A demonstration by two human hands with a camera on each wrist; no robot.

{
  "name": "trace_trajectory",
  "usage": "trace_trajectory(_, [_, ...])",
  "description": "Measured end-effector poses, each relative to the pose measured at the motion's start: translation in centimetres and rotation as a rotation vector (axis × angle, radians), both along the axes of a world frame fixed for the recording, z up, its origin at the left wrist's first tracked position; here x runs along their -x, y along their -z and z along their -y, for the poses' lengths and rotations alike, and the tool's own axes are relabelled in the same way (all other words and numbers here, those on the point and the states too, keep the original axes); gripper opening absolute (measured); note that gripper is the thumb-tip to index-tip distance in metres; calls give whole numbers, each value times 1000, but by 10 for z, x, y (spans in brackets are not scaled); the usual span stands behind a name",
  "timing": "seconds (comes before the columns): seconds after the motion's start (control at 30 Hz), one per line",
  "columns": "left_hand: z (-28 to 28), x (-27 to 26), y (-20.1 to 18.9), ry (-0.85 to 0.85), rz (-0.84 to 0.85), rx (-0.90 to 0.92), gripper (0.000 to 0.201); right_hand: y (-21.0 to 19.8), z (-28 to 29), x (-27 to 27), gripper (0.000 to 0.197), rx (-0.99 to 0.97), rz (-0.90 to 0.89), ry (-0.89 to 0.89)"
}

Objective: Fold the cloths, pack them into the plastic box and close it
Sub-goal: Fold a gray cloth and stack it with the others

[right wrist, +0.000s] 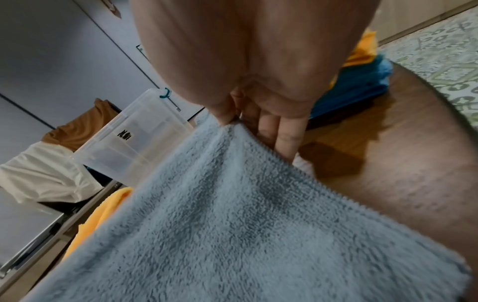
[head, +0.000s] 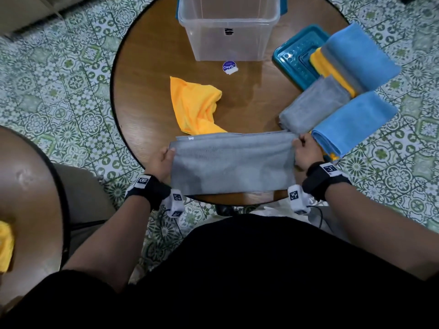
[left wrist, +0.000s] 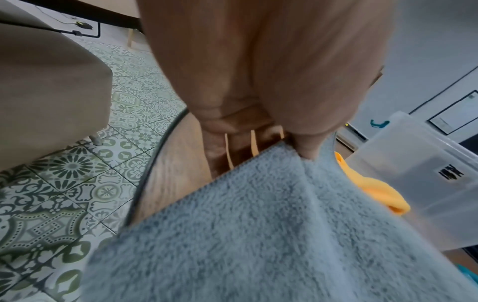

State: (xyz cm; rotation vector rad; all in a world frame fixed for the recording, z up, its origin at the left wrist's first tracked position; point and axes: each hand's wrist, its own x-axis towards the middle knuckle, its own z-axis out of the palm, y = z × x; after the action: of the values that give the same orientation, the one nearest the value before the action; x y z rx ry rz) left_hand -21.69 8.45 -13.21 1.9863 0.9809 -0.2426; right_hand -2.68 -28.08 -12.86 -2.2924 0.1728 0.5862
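A: Hands?
B: Left hand (head: 164, 160) and right hand (head: 305, 151) both pinch the grey cloth (head: 232, 162) at its ends — thumb over, fingers under — stretched over the table's (head: 147, 67) near edge.
A: Box?
B: Plastic box (head: 229, 27) open, at the far side. Crumpled yellow cloth (head: 194, 108) lies between — folded cloths (head: 351, 79) sit right.

One legible marking: a round purple sticker (head: 229, 67) on the desk (head: 147, 67), just in front of the plastic box (head: 228, 29), reads "ClayG", with the characters after that lost where the sticker is partly peeled or torn white. A small black printed label (head: 228, 31) on the box's near wall cannot be read in the head view or in either wrist view. The wristbands (head: 145, 182) carry square black-and-white coded markers, with no readable text.
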Motion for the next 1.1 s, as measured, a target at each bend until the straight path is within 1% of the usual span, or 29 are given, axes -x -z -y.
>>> trace_trajectory(0.07, [1,-11,-6,-3,-17,-35,54,-2,-8,-5,24,33,23,23])
trace_trajectory(0.13, [4,-20,-11,-15,-47,-52,49,-4,-15,-8,20,61,52,55])
trace_trajectory(0.23, [5,-27,-5,-59,-76,-61,45,-2,-23,-9,27,135,56,67])
trace_trajectory(0.3, [9,-29,-2,-106,-80,-83,39,-3,-30,-7,25,182,56,63])
trace_trajectory(0.37, [13,-31,5,-161,-78,-106,28,-6,-37,1,23,240,95,14])
trace_trajectory(0.4, [14,-31,6,-172,-96,-105,21,-5,-39,5,25,291,151,-32])
trace_trajectory(0.43, [17,-30,6,-175,-104,-105,19,-5,-41,10,28,358,235,-88])
trace_trajectory(0.5, [19,-25,10,-156,-118,-109,30,-4,-44,16,32,475,361,-183])
trace_trajectory(0.53, [20,-23,11,-143,-138,-88,33,-3,-46,17,30,492,344,-234])
trace_trajectory(0.57, [22,-22,9,-123,-159,-86,35,-4,-47,17,25,478,269,-304])
trace_trajectory(0.6, [24,-21,9,-97,-186,-82,34,-1,-46,17,19,451,143,-388])
trace_trajectory(0.63, [25,-21,12,-83,-205,-59,34,0,-44,18,14,427,-23,-472])
trace_trajectory(0.67, [26,-19,16,-80,-224,-27,38,3,-41,19,13,404,-151,-528])
trace_trajectory(0.7, [25,-18,20,-79,-238,1,44,6,-38,21,16,378,-210,-551])
trace_trajectory(0.8, [31,-14,24,-10,-250,29,49,7,-31,26,19,313,-203,-506])
trace_trajectory(0.87, [37,-11,26,24,-257,48,58,5,-29,26,18,324,-194,-507])
trace_trajectory(0.9, [40,-10,27,-7,-239,71,59,4,-27,26,16,347,-189,-517])
trace_trajectory(0.97, [42,-5,32,-131,-147,118,53,7,-19,27,13,397,-203,-503])
trace_trajectory(1.03, [44,-1,37,-255,-45,221,47,10,-9,31,10,405,-211,-439])
trace_trajectory(1.1, [49,-1,29,-353,45,372,35,13,-2,36,12,379,-178,-323])
